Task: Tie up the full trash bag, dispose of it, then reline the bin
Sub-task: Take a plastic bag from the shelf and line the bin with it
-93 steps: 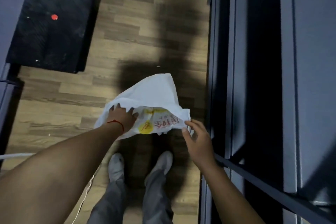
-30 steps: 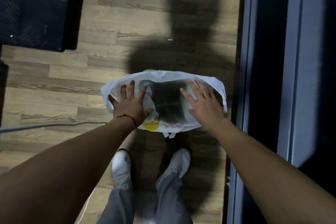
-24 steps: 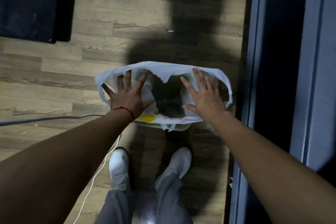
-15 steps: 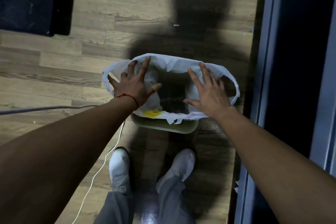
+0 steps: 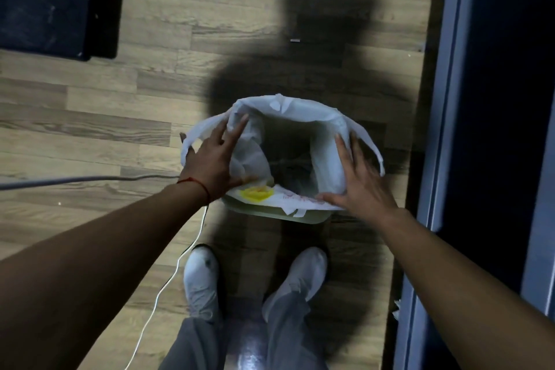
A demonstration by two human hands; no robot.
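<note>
While both hands lie spread flat, left hand and right hand press a white liner bag over the floor bin's rim, relining nearly done; next, tucking edges down.

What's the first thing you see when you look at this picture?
A white bag stretched open over a bin in the middle of the wood floor. The left hand and right hand press flat on its sides. White shoes stand just below.

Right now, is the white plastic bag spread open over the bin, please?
Spread open: the white plastic bag drapes over the pale bin, its dark interior showing.
</note>
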